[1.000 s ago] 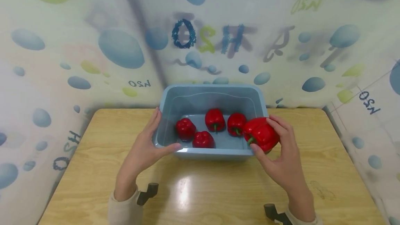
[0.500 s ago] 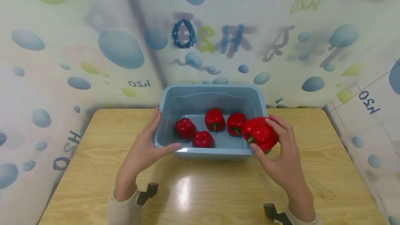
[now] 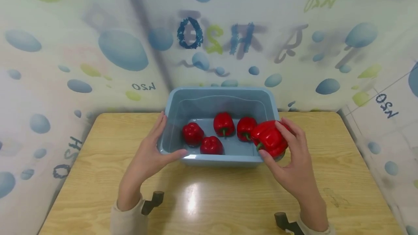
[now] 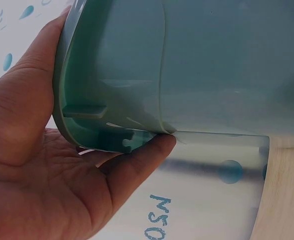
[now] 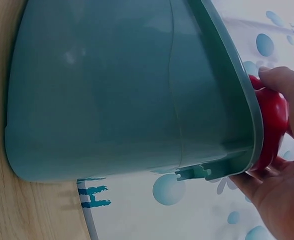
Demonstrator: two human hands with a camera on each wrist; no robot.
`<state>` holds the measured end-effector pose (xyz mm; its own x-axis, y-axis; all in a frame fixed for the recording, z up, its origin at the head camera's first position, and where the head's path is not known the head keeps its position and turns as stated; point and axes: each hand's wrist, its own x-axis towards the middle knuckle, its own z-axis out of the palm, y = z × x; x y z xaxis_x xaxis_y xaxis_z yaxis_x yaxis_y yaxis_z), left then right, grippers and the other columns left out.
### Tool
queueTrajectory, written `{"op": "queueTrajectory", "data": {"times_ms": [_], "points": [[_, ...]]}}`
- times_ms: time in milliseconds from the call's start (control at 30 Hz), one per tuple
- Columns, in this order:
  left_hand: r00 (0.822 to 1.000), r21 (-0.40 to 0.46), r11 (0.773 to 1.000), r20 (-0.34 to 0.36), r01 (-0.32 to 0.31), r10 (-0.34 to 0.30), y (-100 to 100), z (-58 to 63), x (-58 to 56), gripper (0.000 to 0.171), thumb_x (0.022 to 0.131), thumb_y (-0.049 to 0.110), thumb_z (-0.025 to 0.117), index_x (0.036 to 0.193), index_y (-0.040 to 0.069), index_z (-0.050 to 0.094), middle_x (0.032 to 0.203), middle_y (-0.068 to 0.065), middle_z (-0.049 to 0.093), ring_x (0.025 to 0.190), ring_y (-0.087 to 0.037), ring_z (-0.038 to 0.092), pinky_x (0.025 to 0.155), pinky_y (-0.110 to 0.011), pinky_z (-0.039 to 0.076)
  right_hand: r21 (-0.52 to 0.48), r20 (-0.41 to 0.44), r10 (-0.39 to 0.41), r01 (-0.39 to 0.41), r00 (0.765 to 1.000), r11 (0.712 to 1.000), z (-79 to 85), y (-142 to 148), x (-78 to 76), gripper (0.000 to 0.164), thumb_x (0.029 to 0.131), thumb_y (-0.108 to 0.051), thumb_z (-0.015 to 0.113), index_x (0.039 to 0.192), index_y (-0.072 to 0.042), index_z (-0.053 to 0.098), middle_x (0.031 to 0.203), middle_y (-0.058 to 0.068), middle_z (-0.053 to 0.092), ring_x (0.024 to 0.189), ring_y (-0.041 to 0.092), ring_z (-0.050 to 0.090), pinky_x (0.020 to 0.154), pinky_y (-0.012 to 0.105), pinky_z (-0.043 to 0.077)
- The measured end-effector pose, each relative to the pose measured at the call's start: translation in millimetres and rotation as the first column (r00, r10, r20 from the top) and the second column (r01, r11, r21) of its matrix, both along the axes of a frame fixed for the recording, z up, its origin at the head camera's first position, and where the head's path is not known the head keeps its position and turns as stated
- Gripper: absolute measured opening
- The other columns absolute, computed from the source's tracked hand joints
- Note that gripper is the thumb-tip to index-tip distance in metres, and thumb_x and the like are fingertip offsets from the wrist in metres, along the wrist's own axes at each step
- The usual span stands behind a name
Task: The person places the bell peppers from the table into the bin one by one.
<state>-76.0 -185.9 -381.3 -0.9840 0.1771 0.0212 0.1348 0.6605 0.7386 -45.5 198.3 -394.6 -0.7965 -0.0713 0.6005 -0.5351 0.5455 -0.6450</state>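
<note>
In the head view a blue plastic bin (image 3: 222,158) stands on the table. Inside it lie several red bell peppers, among them one pepper (image 3: 224,124) near the middle and another (image 3: 193,134) at the left. My left hand (image 3: 148,159) holds the bin's front left corner, thumb at the front rim and fingers along the left side; the left wrist view shows a finger (image 4: 142,167) against the outer wall. My right hand (image 3: 294,162) grips another red bell pepper (image 3: 270,137) between thumb and fingers, over the front right corner. The rim partly hides this pepper in the right wrist view.
The wooden table (image 3: 209,198) extends in front of the bin and to both sides. Directly behind the bin rises a patterned wall covering (image 3: 228,39), with more of it at left and right.
The held bell pepper has shifted slightly left and tilted a little in my right hand. My left hand stays at the bin's corner. The head view has moved slightly.
</note>
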Motion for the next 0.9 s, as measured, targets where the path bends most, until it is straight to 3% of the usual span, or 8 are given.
{"op": "queueTrajectory", "data": {"times_ms": [167, 267, 367, 667, 900], "points": [[1.000, 0.001, 1.000, 0.010, -0.002, 0.002, -1.4, 1.6, 3.2, 0.117, 0.083, 0.050, 0.088, 0.170, 0.031, 0.013, 0.180, 0.005, 0.010, 0.166, -0.038, 0.019, 0.119, -0.071, 0.039, 0.004, -0.035, 0.020, -0.020, 0.999, 1.000, -2.8, 0.0, -0.7, 0.077, 0.088, -0.031, 0.086, 0.152, -0.002, 0.054, 0.156, 0.027, 0.048, 0.148, 0.012, 0.044, 0.113, 0.007, 0.041], [1.000, 0.006, 1.000, 0.003, -0.007, 0.006, -1.1, 2.8, 2.6, 0.116, 0.084, 0.049, 0.088, 0.170, 0.030, 0.013, 0.180, 0.003, 0.011, 0.165, -0.038, 0.020, 0.119, -0.071, 0.039, 0.010, -0.081, 0.023, -0.023, 0.996, 1.000, -4.5, 0.5, -4.5, 0.073, 0.097, -0.048, 0.073, 0.149, 0.001, 0.056, 0.151, 0.028, 0.053, 0.147, 0.010, 0.046, 0.115, 0.009, 0.040], [1.000, 0.011, 1.000, -0.001, -0.009, 0.009, 0.1, 4.2, 0.4, 0.116, 0.084, 0.049, 0.088, 0.170, 0.031, 0.013, 0.180, 0.003, 0.011, 0.165, -0.038, 0.020, 0.119, -0.071, 0.039, 0.020, -0.118, 0.014, -0.011, 0.993, 1.000, -5.8, 1.7, -9.0, 0.071, 0.101, -0.056, 0.063, 0.143, 0.002, 0.062, 0.143, 0.026, 0.060, 0.142, 0.005, 0.050, 0.116, 0.008, 0.040], [1.000, 0.011, 1.000, 0.000, -0.005, 0.005, 3.1, 0.9, -3.5, 0.115, 0.084, 0.050, 0.087, 0.170, 0.031, 0.013, 0.180, 0.003, 0.011, 0.165, -0.038, 0.021, 0.117, -0.070, 0.042, 0.007, -0.127, 0.005, -0.004, 0.992, 1.000, -9.4, 10.2, -11.6, 0.056, 0.102, -0.041, 0.069, 0.136, 0.004, 0.067, 0.137, 0.026, 0.063, 0.138, 0.005, 0.054, 0.115, 0.009, 0.042], [0.999, 0.027, 1.000, -0.037, 0.006, -0.005, 1.1, -1.1, -2.3, 0.114, 0.084, 0.047, 0.088, 0.170, 0.032, 0.015, 0.180, 0.005, 0.013, 0.163, -0.038, 0.026, 0.113, -0.068, 0.047, -0.006, -0.133, -0.072, 0.072, 0.988, 0.997, -13.8, 23.3, -14.5, 0.048, 0.098, -0.023, 0.073, 0.137, 0.004, 0.066, 0.136, 0.027, 0.065, 0.138, 0.000, 0.052, 0.120, 0.014, 0.038]]}}
